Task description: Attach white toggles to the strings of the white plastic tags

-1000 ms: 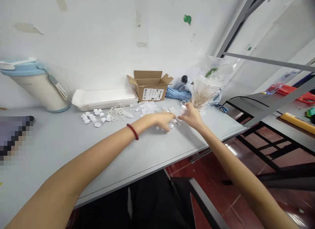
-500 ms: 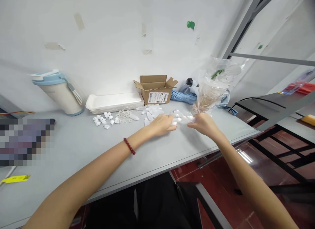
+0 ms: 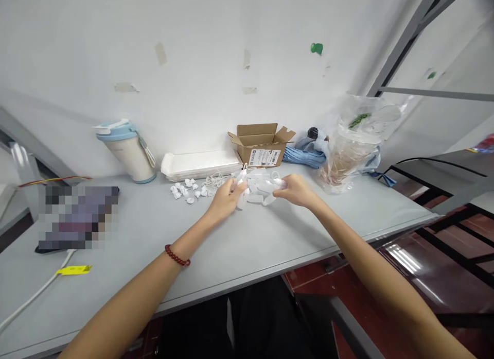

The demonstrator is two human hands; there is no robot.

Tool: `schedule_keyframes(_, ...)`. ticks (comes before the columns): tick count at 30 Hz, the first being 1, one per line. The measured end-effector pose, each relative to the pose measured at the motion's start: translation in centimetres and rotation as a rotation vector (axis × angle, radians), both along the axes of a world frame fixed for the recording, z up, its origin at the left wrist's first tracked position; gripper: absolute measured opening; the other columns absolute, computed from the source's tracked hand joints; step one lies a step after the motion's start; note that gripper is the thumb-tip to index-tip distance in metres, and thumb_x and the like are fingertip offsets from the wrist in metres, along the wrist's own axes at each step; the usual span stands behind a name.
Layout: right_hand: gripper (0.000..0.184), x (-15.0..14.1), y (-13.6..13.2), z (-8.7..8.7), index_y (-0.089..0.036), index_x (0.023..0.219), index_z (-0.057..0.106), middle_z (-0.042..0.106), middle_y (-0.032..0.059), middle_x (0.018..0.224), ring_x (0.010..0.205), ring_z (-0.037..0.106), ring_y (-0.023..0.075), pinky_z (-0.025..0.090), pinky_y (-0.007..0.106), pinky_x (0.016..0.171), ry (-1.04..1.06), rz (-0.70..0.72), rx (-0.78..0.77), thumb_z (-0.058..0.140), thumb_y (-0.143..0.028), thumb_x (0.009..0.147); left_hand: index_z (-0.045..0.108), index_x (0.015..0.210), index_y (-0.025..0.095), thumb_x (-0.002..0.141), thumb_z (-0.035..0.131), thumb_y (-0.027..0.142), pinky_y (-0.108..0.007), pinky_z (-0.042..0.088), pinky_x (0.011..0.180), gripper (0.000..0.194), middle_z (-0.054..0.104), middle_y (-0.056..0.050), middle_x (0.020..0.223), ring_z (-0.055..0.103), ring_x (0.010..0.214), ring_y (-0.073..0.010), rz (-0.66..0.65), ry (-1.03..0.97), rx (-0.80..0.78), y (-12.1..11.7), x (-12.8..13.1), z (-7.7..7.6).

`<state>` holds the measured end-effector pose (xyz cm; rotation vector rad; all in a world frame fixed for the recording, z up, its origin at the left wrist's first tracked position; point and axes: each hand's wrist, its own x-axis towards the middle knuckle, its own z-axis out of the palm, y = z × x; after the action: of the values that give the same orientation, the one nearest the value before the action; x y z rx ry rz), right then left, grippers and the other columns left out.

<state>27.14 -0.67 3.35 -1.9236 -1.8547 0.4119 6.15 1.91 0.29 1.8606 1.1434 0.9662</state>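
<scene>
My left hand is closed, with thumb and fingers pinching a small translucent white tube that has a white tip and a thin loop at its top. To its right, my right hand pinches another translucent piece with a white end; a thin loop stands up from it. Between and behind the hands lies a pile of frosted, translucent tube-like pieces on the grey table. Thin white loops lie tangled behind my left hand. Small white caps are scattered farther left.
Against the wall stand a blue-lidded tumbler, a stack of white trays and an open cardboard box. Blue cloth and a plastic bag with a cup are at the right. A blurred-out device with a cable lies left.
Both hands have moved left relative to the box, over the pile of translucent pieces. The head view has turned left, so the tumbler and device sit farther into the picture.
</scene>
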Motion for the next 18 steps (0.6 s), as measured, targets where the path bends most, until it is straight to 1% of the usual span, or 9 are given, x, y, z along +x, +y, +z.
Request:
schedule_keyframes(3,0.031,0.5,0.4,0.4,-0.019,0.046,0.031,0.026,-0.0049,0.050,0.049,0.025,0.0073,0.017,0.025,0.045,-0.063,0.026,0.015,0.059,-0.027,0.057,0.053,0.081,0.018,0.085,0.042,0.053,-0.026,0.039,0.062,0.037,0.059,-0.002,0.081,0.051,0.070,-0.0148,-0.015,0.042,0.031,0.1,-0.3,-0.4)
schedule_keyframes(5,0.029,0.5,0.4,0.4,-0.019,0.047,0.034,0.028,-0.0047,0.051,0.050,0.027,0.0077,0.019,0.025,0.046,-0.013,0.013,0.046,0.059,-0.028,0.059,0.052,0.081,0.018,0.085,0.041,0.053,-0.027,0.040,0.065,0.036,0.060,-0.002,0.082,0.052,0.073,-0.0155,-0.009,0.060,0.051,0.0,-0.1,-0.8)
schedule_keyframes(7,0.026,-0.1,0.3,0.1,-0.019,0.051,0.039,0.033,-0.0044,0.052,0.052,0.031,0.0083,0.022,0.024,0.047,0.098,0.013,0.084,0.059,-0.031,0.061,0.050,0.079,0.018,0.086,0.042,0.052,-0.027,0.041,0.065,0.035,0.059,-0.002,0.080,0.053,0.073,-0.0158,0.031,0.049,0.055,0.0,0.1,-1.1)
schedule_keyframes(9,0.024,-1.4,0.3,-0.6,-0.018,0.055,0.044,0.038,-0.0041,0.054,0.053,0.035,0.0092,0.026,0.023,0.049,0.236,0.054,0.098,0.059,-0.035,0.063,0.048,0.077,0.018,0.085,0.043,0.051,-0.027,0.041,0.065,0.034,0.058,-0.001,0.076,0.052,0.071,-0.0155,0.081,0.001,0.037,0.0,0.2,-1.2)
schedule_keyframes(11,0.023,-3.2,0.3,-1.4,-0.018,0.059,0.047,0.043,-0.0038,0.056,0.054,0.038,0.0097,0.029,0.023,0.050,0.384,0.120,0.109,0.058,-0.038,0.065,0.048,0.075,0.018,0.084,0.043,0.052,-0.026,0.040,0.062,0.036,0.055,-0.001,0.071,0.051,0.067,-0.0144,0.125,-0.085,-0.016,0.1,0.0,-0.9)
schedule_keyframes(13,0.023,-5.1,0.4,-1.9,-0.017,0.062,0.049,0.047,-0.0027,0.059,0.057,0.042,0.0113,0.033,0.024,0.054,0.507,0.210,0.115,0.055,-0.039,0.068,0.050,0.075,0.018,0.084,0.042,0.054,-0.025,0.040,0.058,0.038,0.053,0.000,0.068,0.049,0.061,-0.0127,0.139,-0.190,-0.083,0.4,-0.6,-0.5)
schedule_keyframes(15,0.024,-6.8,0.9,-2.3,-0.018,0.065,0.049,0.050,-0.0022,0.062,0.060,0.045,0.0124,0.035,0.024,0.057,0.568,0.262,0.172,0.056,-0.040,0.068,0.050,0.077,0.018,0.084,0.041,0.056,-0.025,0.038,0.054,0.041,0.052,0.001,0.067,0.046,0.055,-0.0111,0.146,-0.253,-0.116,0.7,-1.2,-0.3)
schedule_keyframes(16,0.023,-7.4,1.2,-2.4,-0.018,0.067,0.050,0.052,-0.0019,0.065,0.062,0.046,0.0128,0.036,0.024,0.059,0.590,0.298,0.207,0.055,-0.040,0.069,0.049,0.077,0.018,0.084,0.041,0.057,-0.024,0.037,0.052,0.040,0.051,0.002,0.066,0.045,0.054,-0.0107,0.157,-0.254,-0.106,0.9,-1.5,-0.3)
schedule_keyframes(18,0.023,-8.3,2.1,-2.7,-0.018,0.069,0.049,0.053,-0.0016,0.067,0.066,0.047,0.0136,0.037,0.025,0.063,0.621,0.361,0.269,0.055,-0.041,0.071,0.045,0.077,0.019,0.085,0.037,0.057,-0.024,0.037,0.053,0.040,0.049,0.002,0.066,0.045,0.056,-0.0110,0.150,-0.182,-0.065,1.3,-2.0,-0.4)
